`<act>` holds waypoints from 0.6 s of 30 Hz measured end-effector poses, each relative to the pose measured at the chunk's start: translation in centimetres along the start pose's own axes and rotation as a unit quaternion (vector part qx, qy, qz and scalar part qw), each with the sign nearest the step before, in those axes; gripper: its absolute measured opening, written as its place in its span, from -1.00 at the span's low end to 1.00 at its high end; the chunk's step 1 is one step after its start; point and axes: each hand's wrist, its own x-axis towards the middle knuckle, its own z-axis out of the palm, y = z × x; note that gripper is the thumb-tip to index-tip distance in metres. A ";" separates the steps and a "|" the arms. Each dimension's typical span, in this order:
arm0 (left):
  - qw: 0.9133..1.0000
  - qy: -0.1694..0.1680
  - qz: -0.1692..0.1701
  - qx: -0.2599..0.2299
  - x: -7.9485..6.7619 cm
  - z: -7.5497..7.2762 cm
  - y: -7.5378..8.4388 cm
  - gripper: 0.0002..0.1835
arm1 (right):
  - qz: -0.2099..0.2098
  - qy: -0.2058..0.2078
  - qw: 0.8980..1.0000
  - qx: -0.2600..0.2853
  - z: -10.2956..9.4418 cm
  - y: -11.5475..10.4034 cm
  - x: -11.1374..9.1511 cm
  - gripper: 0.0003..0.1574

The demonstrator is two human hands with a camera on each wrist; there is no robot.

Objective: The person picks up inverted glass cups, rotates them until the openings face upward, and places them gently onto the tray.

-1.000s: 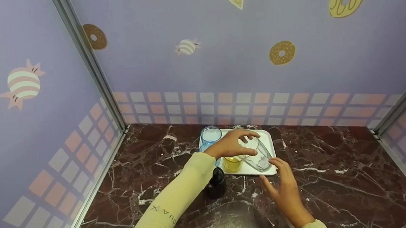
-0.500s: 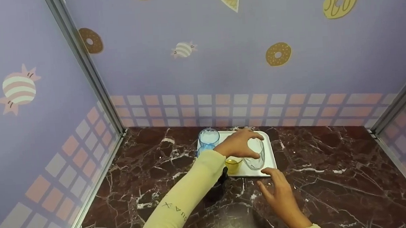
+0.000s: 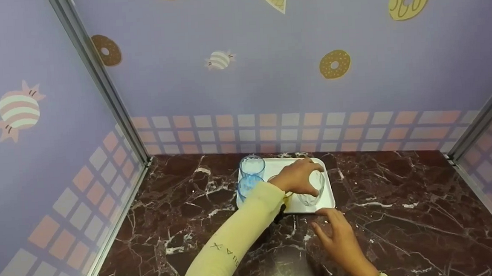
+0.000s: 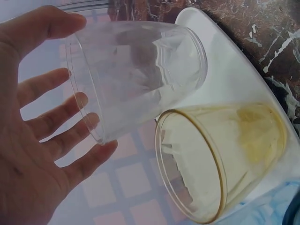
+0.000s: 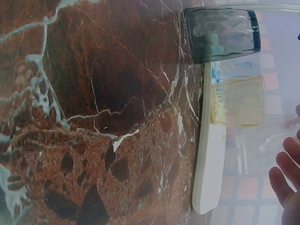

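My left hand (image 3: 297,177) holds a clear drinking glass (image 4: 126,79) by its rim, thumb on one side and fingers on the other. The clear glass is over the right part of a white tray (image 3: 328,199); whether its base touches the tray I cannot tell. Beside it on the tray stands a yellow glass (image 4: 253,140), partly hidden by the left wrist in the head view. My right hand (image 3: 340,241) hovers just off the tray's front right corner, fingers loosely bent, holding nothing.
Two blue glasses (image 3: 252,166) stand on the tray's left side. A dark glass (image 5: 222,35) stands in front of the tray, mostly behind the left forearm in the head view. A patterned wall (image 3: 242,82) rises behind the marble tabletop (image 3: 404,213).
The clear glass has gone from strongly tilted to nearly upright, with my left hand shifting slightly right. My right hand has drawn back a little from the tray.
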 end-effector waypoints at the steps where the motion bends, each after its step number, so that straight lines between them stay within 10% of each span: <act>1: 1.000 0.000 -0.001 0.004 0.1 0.2 0.1 -0.29 | -0.002 0.001 1.000 0.002 0.0 0.1 -0.1 -0.61; 18: 0.999 -0.012 -0.016 0.039 1.9 2.8 0.2 -0.29 | -0.002 -0.023 1.000 0.001 0.3 0.5 -0.8 -0.67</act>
